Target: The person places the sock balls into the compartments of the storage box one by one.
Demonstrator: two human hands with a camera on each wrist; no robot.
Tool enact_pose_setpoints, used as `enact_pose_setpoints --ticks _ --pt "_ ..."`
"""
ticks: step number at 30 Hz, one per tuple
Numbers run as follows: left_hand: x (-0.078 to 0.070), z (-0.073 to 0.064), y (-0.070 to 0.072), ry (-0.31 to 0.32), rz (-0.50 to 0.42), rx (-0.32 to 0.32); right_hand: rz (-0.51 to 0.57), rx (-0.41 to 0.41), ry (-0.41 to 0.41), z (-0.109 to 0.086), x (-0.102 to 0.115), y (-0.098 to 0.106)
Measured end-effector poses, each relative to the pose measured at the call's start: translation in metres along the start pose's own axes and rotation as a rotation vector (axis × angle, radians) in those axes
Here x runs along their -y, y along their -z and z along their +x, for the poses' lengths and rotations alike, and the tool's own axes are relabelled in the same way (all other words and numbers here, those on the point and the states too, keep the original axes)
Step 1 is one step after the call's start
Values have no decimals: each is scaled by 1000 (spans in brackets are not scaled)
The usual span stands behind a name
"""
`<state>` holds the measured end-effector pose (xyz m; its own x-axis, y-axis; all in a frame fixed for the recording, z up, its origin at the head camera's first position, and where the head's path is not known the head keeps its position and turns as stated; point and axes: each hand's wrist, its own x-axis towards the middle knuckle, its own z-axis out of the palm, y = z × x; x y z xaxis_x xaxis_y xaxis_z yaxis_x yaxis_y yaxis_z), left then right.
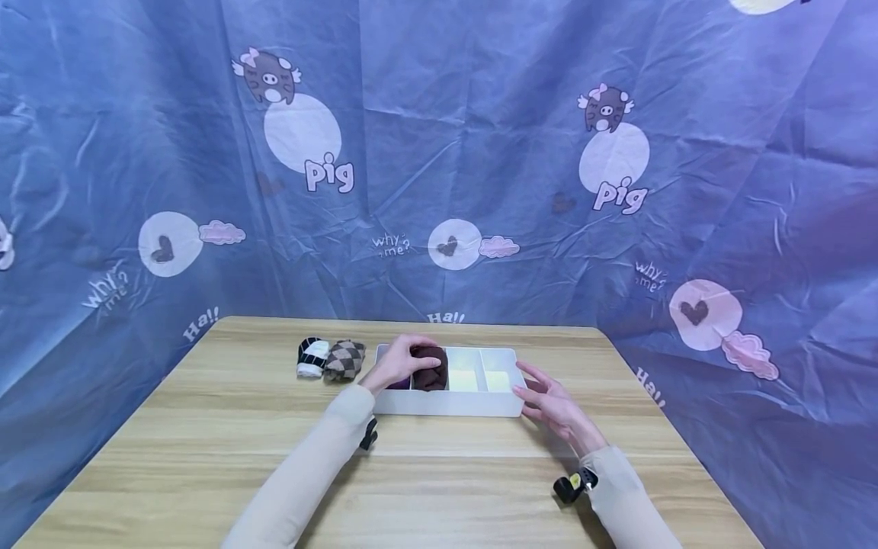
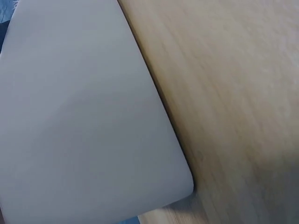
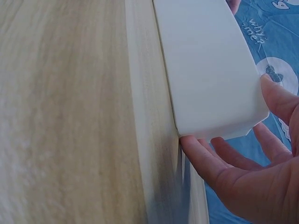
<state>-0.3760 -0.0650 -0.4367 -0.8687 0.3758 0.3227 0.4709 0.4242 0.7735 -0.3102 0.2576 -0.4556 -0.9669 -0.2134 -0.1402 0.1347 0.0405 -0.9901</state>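
Note:
A long white divided box [image 1: 449, 403] stands on the table, and its plain wall [image 2: 88, 116] fills much of the left wrist view. My left hand [image 1: 400, 361] reaches over the box from the left and grips a dark brown rolled sock [image 1: 432, 374] in the second compartment from the left. Something dark purple [image 1: 401, 383] shows partly beneath that hand in the leftmost compartment. At the box's right end, my right hand [image 1: 557, 406] touches the end wall with spread fingers; the right wrist view shows the thumb [image 3: 279, 99] near one edge.
Left of the box, a black-and-white rolled sock [image 1: 312, 357] lies beside a brown-and-grey checked one [image 1: 344, 360]. The wooden table [image 1: 439, 488] runs back to a blue printed curtain [image 1: 411, 152], which also hangs on both sides.

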Motion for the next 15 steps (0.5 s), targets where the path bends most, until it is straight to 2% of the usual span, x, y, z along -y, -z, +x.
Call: enact_pose_setpoints --ticks 4,10,15 --pt "0 1 1 39 7 22 -5 -2 2 1 0 0" --pt "2 0 3 120 -70 11 -16 -9 6 1 -1 -1" --pt "5 -1 4 114 -156 -17 -26 -21 3 0 -1 -2"
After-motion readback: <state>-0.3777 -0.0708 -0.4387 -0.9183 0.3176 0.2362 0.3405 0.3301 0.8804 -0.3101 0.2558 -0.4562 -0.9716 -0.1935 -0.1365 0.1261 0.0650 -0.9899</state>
